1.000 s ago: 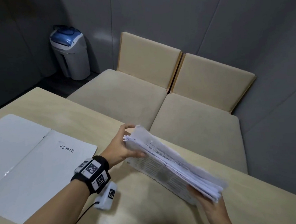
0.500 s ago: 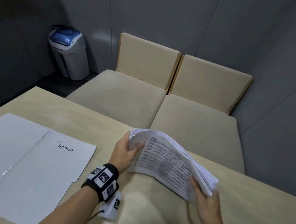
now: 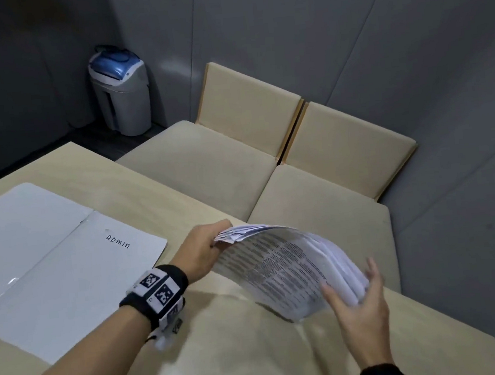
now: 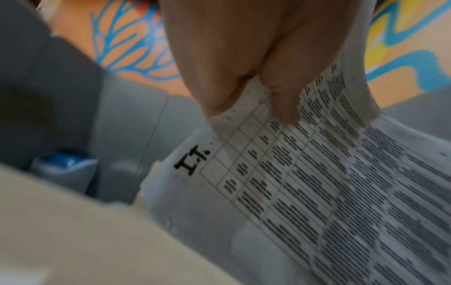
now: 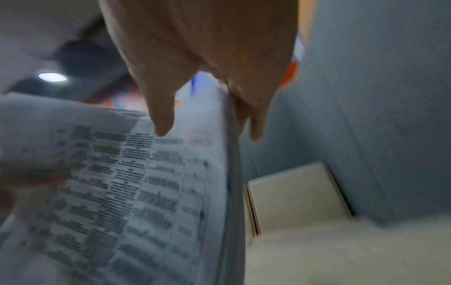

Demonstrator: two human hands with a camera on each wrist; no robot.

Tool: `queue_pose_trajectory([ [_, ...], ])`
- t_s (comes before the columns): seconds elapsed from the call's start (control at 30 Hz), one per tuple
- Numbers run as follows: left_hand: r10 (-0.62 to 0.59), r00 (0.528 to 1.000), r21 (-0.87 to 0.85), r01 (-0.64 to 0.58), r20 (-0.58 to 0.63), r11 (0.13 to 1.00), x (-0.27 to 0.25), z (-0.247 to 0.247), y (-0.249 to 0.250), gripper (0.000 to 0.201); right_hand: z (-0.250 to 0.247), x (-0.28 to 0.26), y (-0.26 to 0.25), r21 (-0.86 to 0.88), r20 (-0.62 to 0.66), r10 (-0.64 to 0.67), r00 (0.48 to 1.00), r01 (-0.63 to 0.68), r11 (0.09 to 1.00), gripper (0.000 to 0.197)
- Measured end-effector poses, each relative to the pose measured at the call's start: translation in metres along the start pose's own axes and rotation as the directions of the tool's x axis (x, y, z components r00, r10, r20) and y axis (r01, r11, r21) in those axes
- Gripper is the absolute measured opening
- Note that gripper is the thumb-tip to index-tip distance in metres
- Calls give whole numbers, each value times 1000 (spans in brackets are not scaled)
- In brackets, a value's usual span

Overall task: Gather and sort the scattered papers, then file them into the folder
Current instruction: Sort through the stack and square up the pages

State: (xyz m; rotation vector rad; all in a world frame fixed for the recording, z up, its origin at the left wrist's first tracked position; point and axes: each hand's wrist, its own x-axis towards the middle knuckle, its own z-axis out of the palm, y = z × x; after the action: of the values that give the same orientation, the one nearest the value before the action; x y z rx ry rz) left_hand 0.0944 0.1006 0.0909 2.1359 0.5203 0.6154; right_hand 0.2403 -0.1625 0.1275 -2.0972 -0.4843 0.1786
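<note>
A thick stack of printed papers (image 3: 278,263) arches above the table, printed side facing me. My left hand (image 3: 206,246) grips its far left corner, thumb and fingers pinching the sheets (image 4: 317,183); the lowest sheet there is marked "I.T.". At the stack's near right end is my right hand (image 3: 353,286), its fingers straight and spread. The thumb lies on the printed face (image 5: 122,183) and the fingers stand behind the edge. An open white folder (image 3: 67,282) marked "ADMIN" lies flat on the table to the left.
The beige table (image 3: 242,355) ends just beyond the stack. Two beige cushioned seats (image 3: 201,167) stand behind it against grey wall panels. A grey and blue bin (image 3: 121,90) sits in the far left corner.
The stack turned from edge-on to printed face up and bowed upward. My right hand loosened from gripping the stack's end to spread fingers. The left hand kept hold of the far corner.
</note>
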Motion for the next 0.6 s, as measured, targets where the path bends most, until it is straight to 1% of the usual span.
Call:
queue_pose_trajectory([
  [0.03,49,998,60,-51,34,997,1,-16,14,15,-6,2,-10,-117,14,-110,994,111,987,107],
  [0.07,111,992,121,-118,64,986,1,-29,25,16,-10,3,-20,-231,59,-220,974,228,946,113],
  [0.1,160,982,191,-176,98,966,1,-43,39,25,-11,4,-32,-313,128,-316,940,340,887,115],
  [0.13,205,969,245,-233,135,941,0,-56,51,31,-10,3,-46,-364,205,-378,903,429,827,113],
  [0.17,228,957,281,-271,177,920,-1,-65,64,30,-7,1,-60,-356,285,-416,864,498,791,106],
  [0.2,250,944,299,-307,215,903,-2,-74,74,24,-4,-2,-72,-306,348,-434,831,538,785,93],
  [0.23,262,935,316,-331,240,889,-4,-82,84,19,1,-5,-79,-230,389,-467,794,575,785,71],
  [0.27,289,929,322,-354,233,878,-7,-90,91,15,6,-10,-86,-188,383,-492,782,588,787,45],
  [0.3,324,929,330,-367,179,870,-10,-97,96,12,11,-15,-89,-119,359,-487,796,556,822,19],
  [0.33,358,931,338,-358,64,870,-13,-103,95,16,15,-21,-92,-30,337,-454,825,492,870,14],
  [0.37,349,931,320,-301,-104,898,-17,-108,91,33,20,-28,-96,60,315,-400,860,403,913,31],
  [0.4,255,923,214,-197,-290,957,-24,-113,86,57,24,-36,-98,179,315,-334,888,290,940,34],
  [0.43,66,907,14,-66,-417,998,-31,-117,78,83,29,-44,-101,308,318,-269,909,169,936,25],
  [0.47,-159,889,-221,67,-430,973,-40,-121,69,104,33,-52,-104,411,338,-232,912,79,908,17],
  [0.5,-340,882,-423,185,-327,887,-50,-122,59,117,39,-60,-106,478,346,-208,915,19,878,15],
  [0.53,-427,888,-546,276,-169,791,-61,-122,48,119,47,-66,-107,524,337,-181,924,-24,851,15],
  [0.57,-436,900,-614,333,-19,715,-70,-119,37,108,58,-71,-105,551,316,-155,936,-47,833,15],
  [0.6,-396,915,-660,346,79,667,-78,-114,31,84,70,-76,-103,566,306,-136,942,-65,822,15],
])
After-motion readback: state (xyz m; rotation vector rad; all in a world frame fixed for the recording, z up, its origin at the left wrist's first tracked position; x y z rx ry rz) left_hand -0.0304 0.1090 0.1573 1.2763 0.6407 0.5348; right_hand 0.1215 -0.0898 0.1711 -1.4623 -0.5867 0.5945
